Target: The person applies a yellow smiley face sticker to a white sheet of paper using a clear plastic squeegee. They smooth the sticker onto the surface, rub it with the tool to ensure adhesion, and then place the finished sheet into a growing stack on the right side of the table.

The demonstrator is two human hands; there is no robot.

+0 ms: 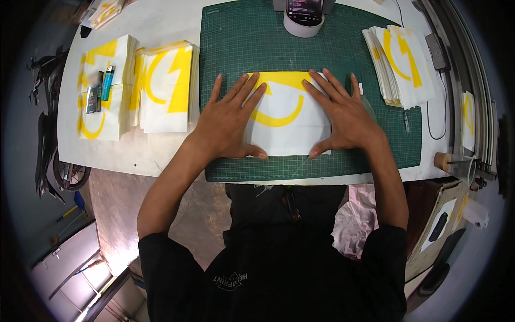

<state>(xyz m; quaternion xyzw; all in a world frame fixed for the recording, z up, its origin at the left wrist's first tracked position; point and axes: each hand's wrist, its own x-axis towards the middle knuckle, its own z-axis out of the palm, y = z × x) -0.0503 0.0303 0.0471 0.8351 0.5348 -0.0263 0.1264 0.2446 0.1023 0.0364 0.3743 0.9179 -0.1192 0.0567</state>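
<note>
Yellow-printed sheet [287, 121] under both flat hands

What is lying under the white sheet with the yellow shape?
The white sheet lies on the green cutting mat. Both hands, left hand and right hand, press flat on it. Anything between sheet and mat is covered.

You're wearing a black short-sleeved shirt with a small white print on the chest. Your forearms are bare from the sleeve hems down, and neither your left hand [228, 121] nor your right hand [343, 119] wears a glove, ring or watch.
</note>
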